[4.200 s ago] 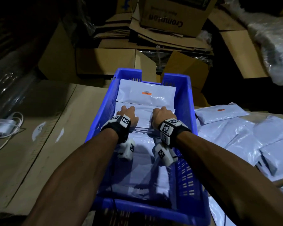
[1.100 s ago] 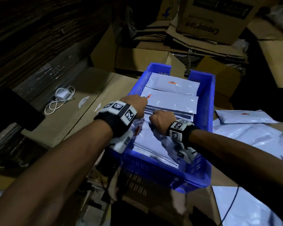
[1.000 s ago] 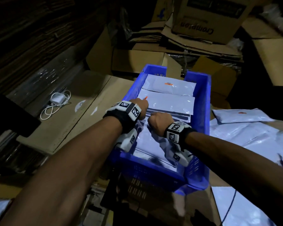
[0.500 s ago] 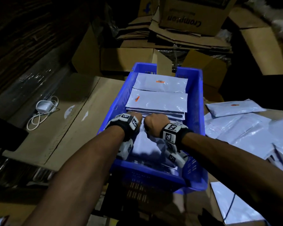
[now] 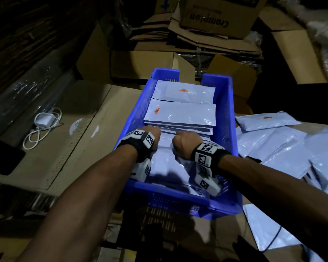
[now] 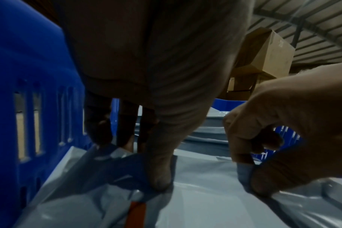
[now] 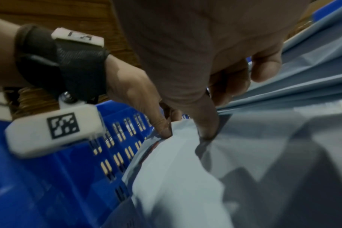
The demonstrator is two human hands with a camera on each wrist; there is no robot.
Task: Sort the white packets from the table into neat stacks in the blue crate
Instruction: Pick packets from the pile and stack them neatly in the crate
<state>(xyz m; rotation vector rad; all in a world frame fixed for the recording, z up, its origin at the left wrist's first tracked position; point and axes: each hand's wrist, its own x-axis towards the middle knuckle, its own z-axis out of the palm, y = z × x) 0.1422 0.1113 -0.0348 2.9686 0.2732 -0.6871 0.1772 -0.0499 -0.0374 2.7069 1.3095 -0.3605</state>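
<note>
A warehouse storeroom: stacked cardboard boxes [image 5: 216,19], corrugated metal roof [image 6: 312,23].

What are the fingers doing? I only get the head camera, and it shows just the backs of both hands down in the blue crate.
Observer: The left wrist view shows the left hand pinching the far edge of the top packet, with its thumb pressed on top.
Operator: And the other hand?
Observer: The right hand pinches that same edge beside it. Its thumb is on top and its fingers are curled behind.
Operator: Is there any label on that packet?
Observer: Yes, an orange label sits just below the left thumb, where the wrist hides it from your view.
</note>
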